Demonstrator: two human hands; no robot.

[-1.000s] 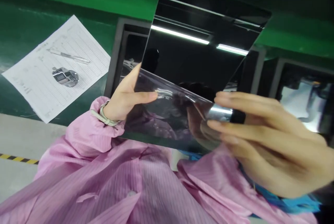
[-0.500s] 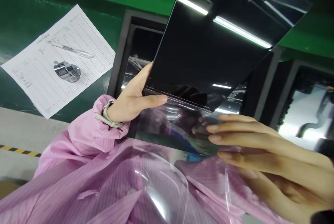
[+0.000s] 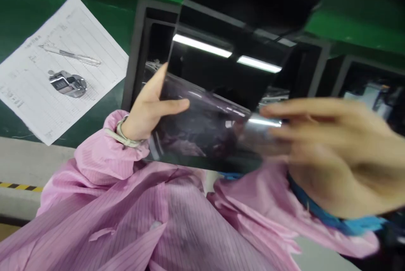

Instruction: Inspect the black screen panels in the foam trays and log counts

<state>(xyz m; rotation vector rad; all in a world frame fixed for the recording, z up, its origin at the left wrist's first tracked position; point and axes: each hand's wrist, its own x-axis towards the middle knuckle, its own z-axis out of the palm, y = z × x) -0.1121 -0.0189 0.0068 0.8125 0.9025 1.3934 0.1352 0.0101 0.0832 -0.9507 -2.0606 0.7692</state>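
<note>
I hold a glossy black panel (image 3: 221,81) up in front of my chest, with ceiling lights mirrored in it. My left hand (image 3: 148,111) grips its left edge, thumb across the front and fingers behind. My right hand (image 3: 329,148), blurred by motion, has its fingers pressed together over the panel's lower right corner. A clear film (image 3: 202,115) lies over the lower part of the panel between my two hands. Pink striped sleeves (image 3: 104,157) cover both arms.
Behind the panel a dark framed tray (image 3: 142,43) sits on the green bench (image 3: 38,5), and another (image 3: 357,81) stands to the right. On the left a printed sheet (image 3: 28,94) carries a pen (image 3: 69,55) and a metal tally counter (image 3: 67,83). Yellow-black tape (image 3: 19,186) marks the floor.
The panel has tipped back toward me and dropped lower. The film that hung loose below it now lies against its lower part. My right hand has risen and is blurred.
</note>
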